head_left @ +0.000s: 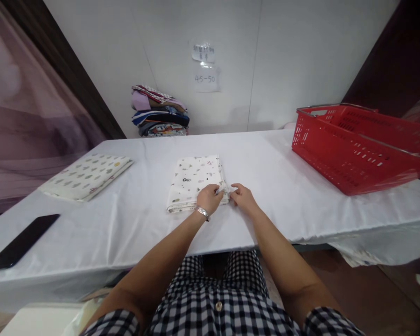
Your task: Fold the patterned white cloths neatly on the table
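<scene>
**One printed cloth [192, 177], mostly folded, pinched at its near right corner**

Head view, looking down at a counter [150, 186] draped in white. The printed cloth lies flat near the middle of the counter, closer to its near edge than its far edge. It is white with small scattered motifs, and layers show along its near side.

The wearer's left hand [210, 198], with a silver bracelet [203, 213] at the wrist, rests at the cloth's near right corner, thumb and fingers closed on a bit of pale fabric. The right hand [244, 198] meets it from the other side, fingertips bent at the same edge; whether they grip too is too small to tell.

As far as can be judged, the main folding is done: the cloth is a neat, thick rectangle. Only the gathered corner between the hands looks unsettled.

Toward the counter's left edge lies a second folded cloth [86, 172], which looks finished, with no hand on it. A dark phone [23, 240] lies by the near left corner. A red basket [336, 156] stands toward the right edge. Stacked textiles [161, 116] sit by the far edge, against the wall [287, 60].
</scene>
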Available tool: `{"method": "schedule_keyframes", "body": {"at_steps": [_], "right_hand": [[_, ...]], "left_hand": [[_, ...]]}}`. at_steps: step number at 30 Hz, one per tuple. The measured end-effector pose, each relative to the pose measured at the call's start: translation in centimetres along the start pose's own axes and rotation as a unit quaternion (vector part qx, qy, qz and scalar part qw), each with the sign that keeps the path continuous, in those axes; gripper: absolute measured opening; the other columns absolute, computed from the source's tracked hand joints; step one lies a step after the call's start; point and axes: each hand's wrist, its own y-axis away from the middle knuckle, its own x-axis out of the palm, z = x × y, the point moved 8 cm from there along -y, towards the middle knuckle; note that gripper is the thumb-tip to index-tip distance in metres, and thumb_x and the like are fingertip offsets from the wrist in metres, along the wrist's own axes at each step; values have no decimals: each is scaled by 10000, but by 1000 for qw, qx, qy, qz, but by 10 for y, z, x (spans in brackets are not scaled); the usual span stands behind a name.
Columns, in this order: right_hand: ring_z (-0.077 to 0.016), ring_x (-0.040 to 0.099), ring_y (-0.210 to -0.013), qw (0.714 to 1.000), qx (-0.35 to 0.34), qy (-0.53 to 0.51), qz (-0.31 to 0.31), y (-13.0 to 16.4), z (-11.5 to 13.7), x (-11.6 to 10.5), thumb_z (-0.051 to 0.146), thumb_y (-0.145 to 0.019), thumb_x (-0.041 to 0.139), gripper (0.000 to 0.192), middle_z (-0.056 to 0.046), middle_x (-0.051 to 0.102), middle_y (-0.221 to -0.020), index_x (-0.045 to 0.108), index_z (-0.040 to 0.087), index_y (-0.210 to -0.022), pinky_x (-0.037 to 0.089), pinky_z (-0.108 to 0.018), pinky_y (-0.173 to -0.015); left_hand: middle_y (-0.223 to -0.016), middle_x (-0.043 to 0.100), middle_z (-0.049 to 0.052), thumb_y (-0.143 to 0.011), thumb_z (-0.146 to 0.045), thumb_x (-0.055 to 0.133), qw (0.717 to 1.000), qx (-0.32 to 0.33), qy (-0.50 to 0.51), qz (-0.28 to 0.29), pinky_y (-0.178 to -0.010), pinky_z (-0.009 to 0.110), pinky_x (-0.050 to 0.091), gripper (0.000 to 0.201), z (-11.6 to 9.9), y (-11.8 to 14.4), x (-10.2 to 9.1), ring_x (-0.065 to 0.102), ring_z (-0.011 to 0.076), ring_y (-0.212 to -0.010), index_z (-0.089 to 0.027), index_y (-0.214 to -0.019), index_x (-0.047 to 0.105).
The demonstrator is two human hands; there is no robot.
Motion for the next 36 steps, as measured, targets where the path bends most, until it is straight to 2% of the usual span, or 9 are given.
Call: {"method": "schedule_keyframes", "body": {"at_steps": [3, 9, 15, 23, 30, 33, 36], "right_hand": [[-92, 494, -441, 1000, -5, -21, 19, 1, 3, 4, 275, -688, 569, 361, 59, 565, -542, 555, 203, -1041, 389, -217, -490], [-76, 445, -422, 988, 11, -149, 27, 1, 11, 9, 299, -633, 617, 386, 70, 524, -555, 549, 169, -990, 349, -208, -434], [-73, 442, -427, 991, -19, -134, -4, 2, 20, 4, 284, -639, 608, 373, 79, 521, -552, 549, 179, -992, 361, -214, -460], [-73, 464, -418, 984, -2, -178, 31, 3, 19, 11, 239, -616, 595, 395, 82, 538, -553, 533, 179, -1002, 360, -207, -446], [-98, 553, -465, 976, 5, -211, 48, 5, 22, 13, 225, -614, 551, 450, 40, 612, -641, 509, 170, -1059, 332, -193, -416], [-99, 551, -464, 975, -7, -220, 45, 3, 24, 11, 239, -611, 561, 451, 28, 626, -669, 512, 168, -1054, 336, -196, -413], [-89, 525, -440, 981, 1, -196, -12, 1, 19, -1, 251, -623, 554, 385, 18, 630, -670, 535, 163, -997, 352, -203, -419]], "left_hand": [[-761, 607, 6, -758, -300, 541, 1000, 1, 5, -6, -624, 235, 380, 139, -1, 1, -2, 543, 130, -709, -191, -808, 612], [-817, 619, 18, -779, -290, 532, 999, 16, -2, -36, -666, 242, 401, 149, -10, 1, -9, 562, 143, -769, -193, -858, 612], [-858, 620, 36, -786, -265, 543, 996, 59, -41, -50, -668, 261, 416, 152, -17, 8, -3, 568, 169, -830, -191, -904, 603], [-872, 623, 36, -777, -232, 542, 996, 64, -35, -45, -696, 271, 433, 151, -13, 9, 3, 566, 168, -818, -182, -909, 597], [-874, 606, 46, -733, -235, 572, 992, 120, -29, -28, -729, 279, 434, 205, -16, 14, 6, 549, 179, -843, -173, -928, 581], [-833, 603, 35, -740, -257, 568, 996, 90, -10, -19, -682, 267, 424, 173, -11, 9, 3, 550, 166, -790, -175, -890, 592], [-779, 600, 12, -755, -267, 551, 999, 42, 25, -16, -651, 249, 410, 133, -5, 0, -3, 545, 139, -718, -185, -846, 604]]}}
